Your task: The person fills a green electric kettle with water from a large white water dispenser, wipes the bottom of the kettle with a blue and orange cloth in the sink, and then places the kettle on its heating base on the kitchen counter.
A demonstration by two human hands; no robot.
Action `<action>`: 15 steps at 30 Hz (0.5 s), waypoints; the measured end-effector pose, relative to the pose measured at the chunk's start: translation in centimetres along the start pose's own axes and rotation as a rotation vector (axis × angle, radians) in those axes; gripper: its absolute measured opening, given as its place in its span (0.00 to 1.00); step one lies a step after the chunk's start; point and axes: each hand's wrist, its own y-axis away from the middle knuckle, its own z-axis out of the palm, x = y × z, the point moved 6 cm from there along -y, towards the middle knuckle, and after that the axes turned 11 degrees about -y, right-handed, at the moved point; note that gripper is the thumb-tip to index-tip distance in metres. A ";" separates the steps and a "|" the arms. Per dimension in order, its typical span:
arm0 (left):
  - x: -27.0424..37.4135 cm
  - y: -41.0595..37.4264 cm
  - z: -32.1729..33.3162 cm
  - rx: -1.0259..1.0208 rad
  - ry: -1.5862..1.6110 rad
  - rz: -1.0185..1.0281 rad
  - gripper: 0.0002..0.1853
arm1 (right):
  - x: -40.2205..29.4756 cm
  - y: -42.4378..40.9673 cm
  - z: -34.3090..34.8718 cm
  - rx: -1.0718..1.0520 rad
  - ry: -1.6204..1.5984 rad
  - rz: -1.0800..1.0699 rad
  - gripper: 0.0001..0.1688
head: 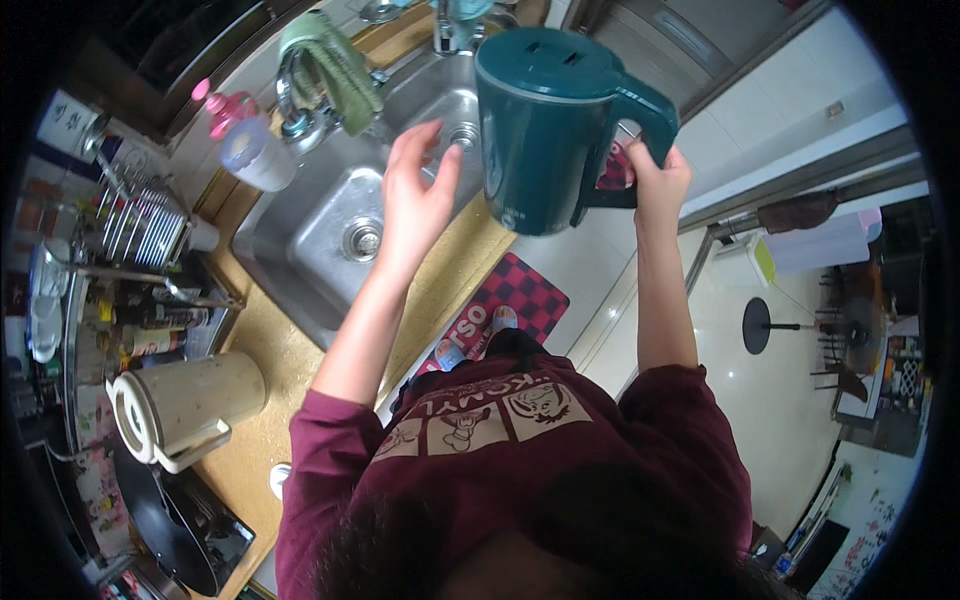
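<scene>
A dark teal electric jug (525, 150) with its lid on is held up in the air, past the counter's front edge. My right hand (660, 176) grips its handle. To the left of the jug, my left hand (420, 176) hangs over the sink's edge with fingers apart and nothing in them. A gap shows between that hand and the jug. Below and behind it lies a double-bowl stainless steel sink (300, 217), with a drain in each bowl. A green cloth (330, 71) drapes over the faucet (289, 90) at the back.
A pink pump bottle (229, 109) and a translucent plastic cup (259, 154) stand behind the sink. At left are a wire rack (142, 229), a cream thermos jug (195, 405) and a black wok (154, 517) on the stove. A checkered mat (529, 289) lies underfoot.
</scene>
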 end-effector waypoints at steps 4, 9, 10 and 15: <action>1.3 -5.7 7.3 -0.224 0.103 0.085 0.25 | -1.7 -4.4 -3.3 0.120 0.023 -0.128 0.04; 3.2 -10.8 16.3 -0.373 0.171 -0.002 0.28 | -1.6 -12.1 -7.2 0.148 0.062 -0.369 0.05; 3.3 -11.7 18.2 -0.381 0.183 -0.027 0.29 | -0.8 -13.7 -7.9 0.122 0.087 -0.391 0.06; 2.7 -15.8 25.7 -0.387 0.283 -0.019 0.36 | 4.9 -21.4 -9.9 0.055 0.097 -0.364 0.05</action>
